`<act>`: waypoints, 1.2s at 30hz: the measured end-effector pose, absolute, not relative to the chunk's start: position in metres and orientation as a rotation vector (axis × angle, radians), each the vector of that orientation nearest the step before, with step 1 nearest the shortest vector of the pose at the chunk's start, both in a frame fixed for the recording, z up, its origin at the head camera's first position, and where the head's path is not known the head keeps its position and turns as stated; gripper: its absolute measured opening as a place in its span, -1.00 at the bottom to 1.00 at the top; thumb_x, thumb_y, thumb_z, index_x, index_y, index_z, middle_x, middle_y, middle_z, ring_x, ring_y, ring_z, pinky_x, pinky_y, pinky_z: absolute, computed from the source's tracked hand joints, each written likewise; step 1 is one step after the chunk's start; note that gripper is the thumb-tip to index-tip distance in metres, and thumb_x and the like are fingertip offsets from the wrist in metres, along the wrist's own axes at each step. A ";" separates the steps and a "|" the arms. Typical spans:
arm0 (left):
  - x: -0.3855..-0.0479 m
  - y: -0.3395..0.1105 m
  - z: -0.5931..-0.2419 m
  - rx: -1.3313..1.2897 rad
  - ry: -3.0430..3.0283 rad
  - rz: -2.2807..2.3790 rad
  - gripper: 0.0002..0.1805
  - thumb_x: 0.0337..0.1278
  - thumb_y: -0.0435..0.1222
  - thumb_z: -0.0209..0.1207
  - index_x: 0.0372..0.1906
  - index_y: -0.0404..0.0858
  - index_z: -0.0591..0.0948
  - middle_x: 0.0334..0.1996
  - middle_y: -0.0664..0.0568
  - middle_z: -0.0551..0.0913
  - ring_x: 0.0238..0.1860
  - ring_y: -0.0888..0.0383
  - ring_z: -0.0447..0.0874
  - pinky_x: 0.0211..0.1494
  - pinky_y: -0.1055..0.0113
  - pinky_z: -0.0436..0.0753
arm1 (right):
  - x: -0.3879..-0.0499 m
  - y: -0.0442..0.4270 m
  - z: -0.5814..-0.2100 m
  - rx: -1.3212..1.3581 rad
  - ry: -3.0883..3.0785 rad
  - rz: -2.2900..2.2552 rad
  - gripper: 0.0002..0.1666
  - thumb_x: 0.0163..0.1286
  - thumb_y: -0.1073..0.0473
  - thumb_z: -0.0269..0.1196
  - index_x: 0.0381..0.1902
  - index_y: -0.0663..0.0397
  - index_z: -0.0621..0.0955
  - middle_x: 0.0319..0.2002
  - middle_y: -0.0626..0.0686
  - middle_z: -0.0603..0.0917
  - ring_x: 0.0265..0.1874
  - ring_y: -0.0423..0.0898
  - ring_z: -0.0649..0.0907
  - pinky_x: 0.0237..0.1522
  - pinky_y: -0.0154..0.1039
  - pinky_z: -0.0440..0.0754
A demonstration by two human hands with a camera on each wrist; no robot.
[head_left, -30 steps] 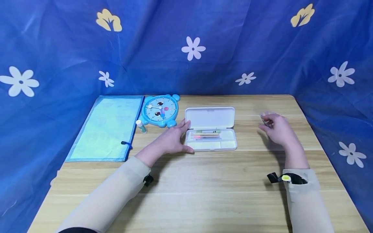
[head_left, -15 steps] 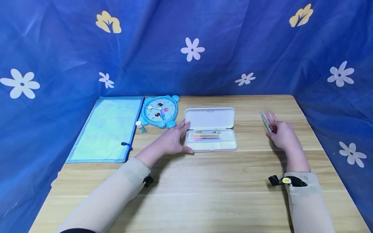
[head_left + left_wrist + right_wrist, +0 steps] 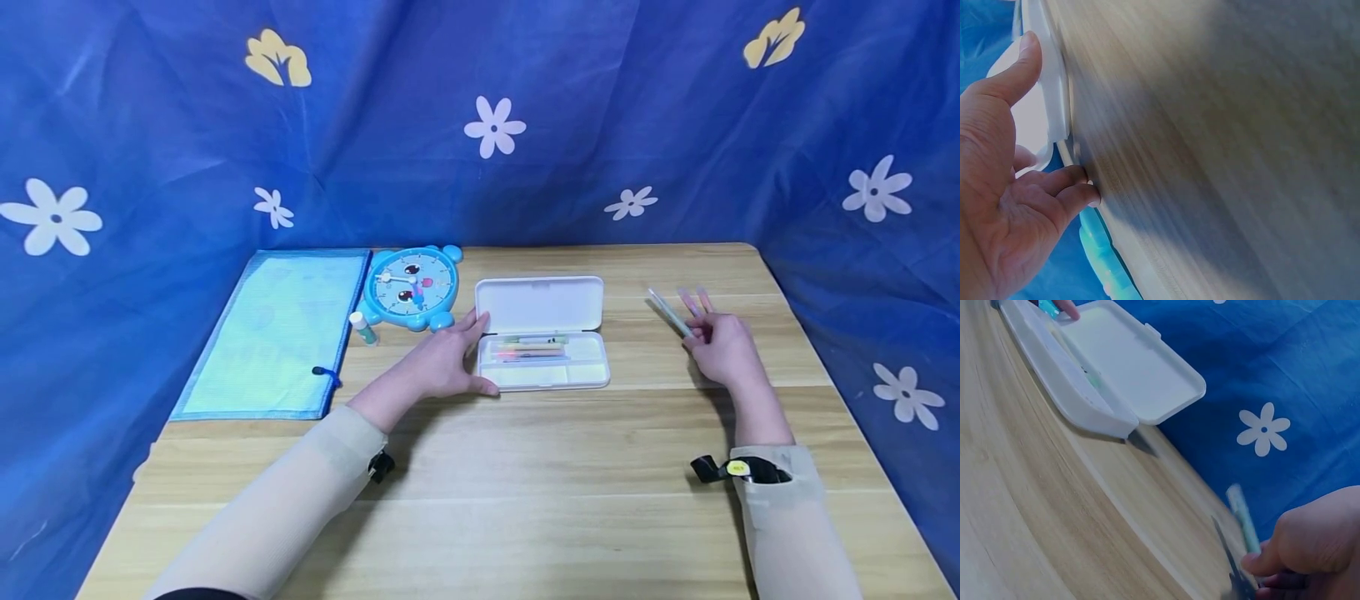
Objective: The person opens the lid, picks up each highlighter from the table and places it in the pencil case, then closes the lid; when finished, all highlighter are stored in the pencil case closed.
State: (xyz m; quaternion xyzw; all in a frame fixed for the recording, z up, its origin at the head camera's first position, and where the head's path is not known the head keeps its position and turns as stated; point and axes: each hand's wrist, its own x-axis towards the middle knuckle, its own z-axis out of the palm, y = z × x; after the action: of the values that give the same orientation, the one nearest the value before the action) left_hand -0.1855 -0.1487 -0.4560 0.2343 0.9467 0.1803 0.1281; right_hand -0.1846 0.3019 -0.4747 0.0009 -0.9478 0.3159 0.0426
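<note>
Pen (image 3: pixel 670 313), pale green, pinched in right hand (image 3: pixel 726 352), well right of open pencil case (image 3: pixel 540 302); near end hidden by fingers. Pink pens (image 3: pixel 688 303) beside it partly covered, unclear whether held. Left hand (image 3: pixel 446 360) spread against case's left end.

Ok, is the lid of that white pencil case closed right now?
No, the white pencil case is open, its lid swung back and slim writing tools showing inside.

Bright head view, dimmer wrist views (left one hazy), soft shadows.
</note>
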 end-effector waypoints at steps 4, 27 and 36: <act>-0.186 -0.149 -0.457 0.678 2.757 0.525 0.44 -0.11 0.31 0.56 0.72 -0.20 0.00 0.68 -0.19 -0.02 0.54 -0.29 0.25 0.56 -0.05 0.32 | -0.183 0.296 -0.470 0.051 -2.807 0.989 -0.79 0.43 0.44 0.31 -0.03 0.46 0.69 -0.24 0.31 0.65 -0.26 0.20 0.61 -0.18 0.00 0.49; -0.185 -0.148 -0.455 0.679 2.753 0.541 0.43 -0.12 0.30 0.57 0.72 -0.21 0.02 0.67 -0.23 0.01 0.54 -0.29 0.24 0.57 -0.05 0.30 | -0.167 0.226 -0.417 0.422 -2.629 1.208 -0.76 0.35 0.52 0.38 -0.06 0.27 0.79 -0.28 0.18 0.76 -0.26 0.15 0.74 0.51 0.22 0.16; -0.185 -0.148 -0.454 0.685 2.752 0.544 0.44 -0.13 0.30 0.57 0.72 -0.21 0.02 0.67 -0.21 -0.01 0.55 -0.28 0.24 0.57 -0.04 0.30 | -0.165 0.186 -0.429 0.654 -2.690 1.212 -0.77 0.37 0.50 0.38 -0.07 0.23 0.80 -0.16 0.06 0.79 -0.22 0.01 0.74 -0.19 -0.08 0.68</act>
State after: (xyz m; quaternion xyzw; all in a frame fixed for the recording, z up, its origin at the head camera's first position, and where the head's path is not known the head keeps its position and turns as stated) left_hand -0.1849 -0.1483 -0.4544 0.2353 0.9454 0.1868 0.1266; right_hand -0.1651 0.1861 -0.4287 0.2159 -0.8885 0.4004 0.0599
